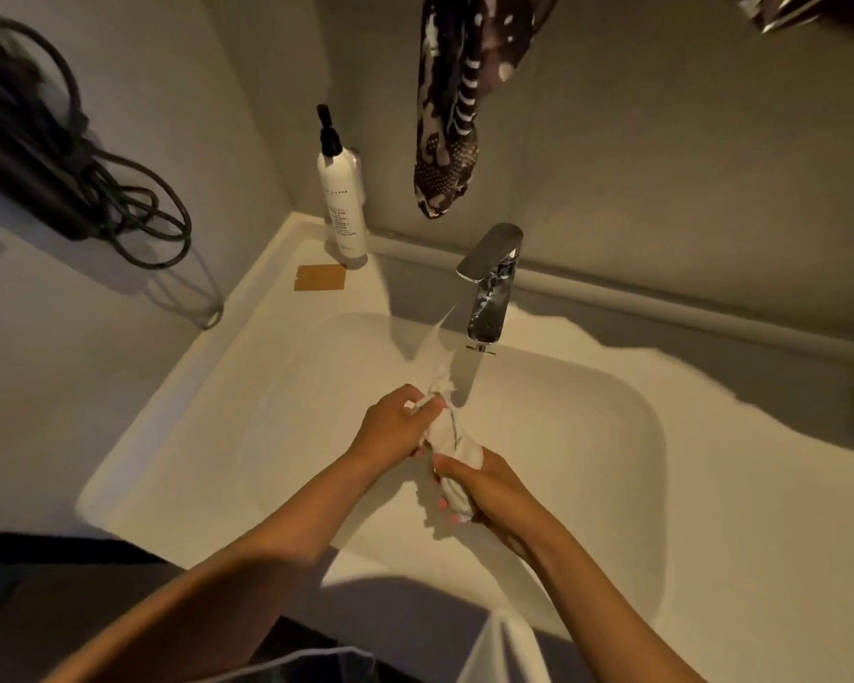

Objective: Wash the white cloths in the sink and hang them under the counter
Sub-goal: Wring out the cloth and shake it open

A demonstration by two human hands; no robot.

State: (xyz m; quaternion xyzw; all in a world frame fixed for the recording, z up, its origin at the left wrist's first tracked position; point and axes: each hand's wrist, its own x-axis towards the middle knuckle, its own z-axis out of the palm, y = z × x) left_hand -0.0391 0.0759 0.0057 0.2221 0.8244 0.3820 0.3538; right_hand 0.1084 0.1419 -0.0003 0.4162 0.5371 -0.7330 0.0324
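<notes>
A twisted white cloth (447,433) is held over the white sink basin (587,436), just in front of the chrome faucet (489,283). My left hand (390,426) grips its upper end and my right hand (484,485) grips its lower end. The cloth is bunched into a roll between them, with its top tuft sticking up towards the faucet spout. Another white cloth (506,653) hangs over the sink's near edge at the bottom of the view.
A white pump bottle (342,199) stands at the counter's back left corner beside a brown card (320,277). A dark patterned fabric (452,101) hangs above the faucet. Black cables (70,155) hang on the left wall.
</notes>
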